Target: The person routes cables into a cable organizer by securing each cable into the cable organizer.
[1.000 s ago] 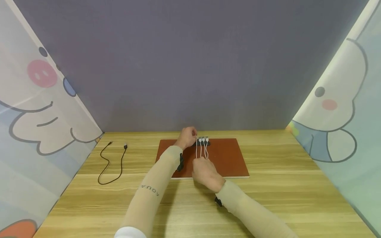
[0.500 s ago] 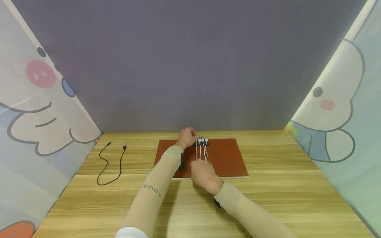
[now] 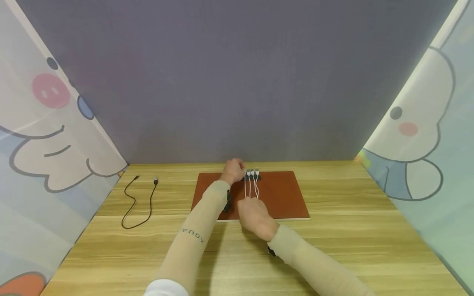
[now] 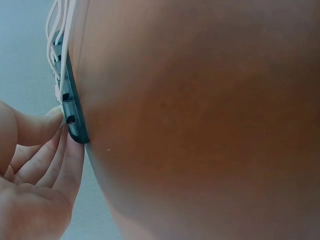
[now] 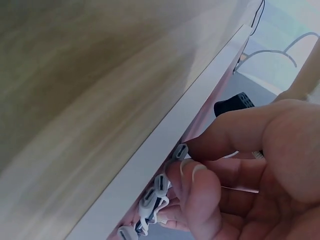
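At the far edge of a brown board (image 3: 283, 197), my left hand (image 3: 233, 170) pinches the end of a white cable beside a dark cable holder (image 4: 75, 112). Its thumb and fingers are right at the holder's edge, where two bare slots show. Several white cables (image 3: 249, 189) run from the holder toward me, their USB plugs (image 3: 253, 172) standing beyond it. Nearer me, my right hand (image 3: 255, 216) pinches one white cable by its small connector (image 5: 181, 151) at the board's near edge. Other grey-white connectors (image 5: 161, 185) lie beside those fingertips.
A black USB cable (image 3: 150, 205) lies in a loop on the wooden table (image 3: 352, 230), left of the board. A grey wall (image 3: 237, 82) rises behind the table, with cartoon-printed cloths (image 3: 44, 135) at both sides. Dark wrist devices (image 3: 226, 201) sit under the sleeves.
The right hand has drawn slightly toward the board's near edge, with a little more of the white cables showing above it. The left hand stays at the holder.
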A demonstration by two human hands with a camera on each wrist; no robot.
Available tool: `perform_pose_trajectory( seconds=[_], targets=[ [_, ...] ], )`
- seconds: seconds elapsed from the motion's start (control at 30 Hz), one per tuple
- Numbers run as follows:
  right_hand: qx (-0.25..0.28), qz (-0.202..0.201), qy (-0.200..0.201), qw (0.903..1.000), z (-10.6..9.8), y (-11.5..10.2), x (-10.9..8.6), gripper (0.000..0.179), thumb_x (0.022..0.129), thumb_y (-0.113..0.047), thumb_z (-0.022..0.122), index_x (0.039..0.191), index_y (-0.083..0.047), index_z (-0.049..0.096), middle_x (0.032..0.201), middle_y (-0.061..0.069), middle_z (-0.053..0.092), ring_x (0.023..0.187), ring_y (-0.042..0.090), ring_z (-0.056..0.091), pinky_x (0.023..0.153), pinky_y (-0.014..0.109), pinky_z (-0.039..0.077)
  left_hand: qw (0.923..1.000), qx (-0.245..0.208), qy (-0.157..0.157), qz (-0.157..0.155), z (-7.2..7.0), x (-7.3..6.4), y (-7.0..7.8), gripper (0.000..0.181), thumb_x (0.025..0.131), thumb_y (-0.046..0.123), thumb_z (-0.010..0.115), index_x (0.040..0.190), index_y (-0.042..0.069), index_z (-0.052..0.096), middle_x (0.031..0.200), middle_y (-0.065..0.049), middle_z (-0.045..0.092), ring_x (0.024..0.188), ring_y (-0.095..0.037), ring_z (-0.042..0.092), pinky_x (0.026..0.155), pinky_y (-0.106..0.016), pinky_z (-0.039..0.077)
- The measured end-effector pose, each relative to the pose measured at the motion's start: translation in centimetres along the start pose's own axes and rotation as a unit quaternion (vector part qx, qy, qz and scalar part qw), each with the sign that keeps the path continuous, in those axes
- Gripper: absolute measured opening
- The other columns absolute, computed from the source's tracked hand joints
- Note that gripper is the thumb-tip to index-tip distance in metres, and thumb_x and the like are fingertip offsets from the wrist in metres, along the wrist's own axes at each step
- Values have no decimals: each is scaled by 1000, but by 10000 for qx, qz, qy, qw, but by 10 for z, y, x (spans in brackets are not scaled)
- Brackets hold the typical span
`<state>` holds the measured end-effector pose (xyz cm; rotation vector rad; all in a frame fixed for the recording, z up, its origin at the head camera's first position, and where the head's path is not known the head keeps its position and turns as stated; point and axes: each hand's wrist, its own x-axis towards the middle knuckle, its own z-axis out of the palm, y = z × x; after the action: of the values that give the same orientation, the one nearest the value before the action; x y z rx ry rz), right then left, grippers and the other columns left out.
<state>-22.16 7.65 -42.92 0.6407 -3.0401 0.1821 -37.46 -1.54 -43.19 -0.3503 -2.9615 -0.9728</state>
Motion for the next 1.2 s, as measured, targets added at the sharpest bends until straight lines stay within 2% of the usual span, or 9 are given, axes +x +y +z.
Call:
perform_pose_trajectory(
  seconds=[0.23, 0.47, 0.63, 0.77, 1.0, 1.2],
  targets=[
    [-15, -47, -7, 10000, 1, 2, -3, 41, 88, 0, 68, 54, -16, 50, 53, -3, 47, 47, 9, 46, 39, 25, 40, 9999, 117, -11, -32, 2, 1, -1, 13, 99, 10, 62, 106, 5, 70, 108, -12, 67, 96, -28, 62, 84, -41, 52],
    [-93, -95, 29, 9999, 3, 4, -2, 41, 87, 1, 67, 54, -16, 50, 52, -4, 46, 46, 9, 45, 38, 25, 39, 9997, 177, -137, -122, 5, 1, -1, 17, 100, 11, 60, 114, 5, 69, 115, -12, 66, 97, -27, 61, 80, -40, 52],
    [-75, -131, 80, 9999, 4, 4, -2, 42, 87, 2, 66, 54, -17, 49, 50, -4, 45, 45, 7, 43, 37, 24, 38, 9994, 292, -120, -111, 4, 0, 2, 18, 100, 9, 59, 114, 5, 69, 116, -12, 66, 96, -26, 61, 81, -40, 52],
    [-48, -137, 108, 9998, 5, 4, -3, 41, 87, 2, 66, 54, -16, 50, 51, -4, 46, 45, 8, 43, 37, 25, 38, 9996, 207, -141, -114, 3, 0, 1, 18, 100, 8, 59, 115, 4, 69, 115, -13, 66, 97, -28, 62, 80, -41, 53],
    [-11, -106, 19, 9999, 5, 1, -5, 39, 88, 0, 68, 56, -16, 52, 54, -3, 48, 47, 9, 46, 39, 26, 40, 9997, 58, -151, -170, 3, -3, -3, 23, 100, 10, 61, 120, 3, 71, 122, -14, 67, 110, -32, 63, 86, -43, 55],
    [109, 26, 28, 9999, 4, 3, -5, 36, 89, 1, 66, 59, -15, 53, 55, -2, 48, 47, 9, 45, 40, 27, 40, 9997, 43, -241, -52, -1, -6, 0, 35, 103, 14, 58, 135, 0, 62, 136, -18, 61, 119, -34, 62, 92, -44, 53]
  ],
)
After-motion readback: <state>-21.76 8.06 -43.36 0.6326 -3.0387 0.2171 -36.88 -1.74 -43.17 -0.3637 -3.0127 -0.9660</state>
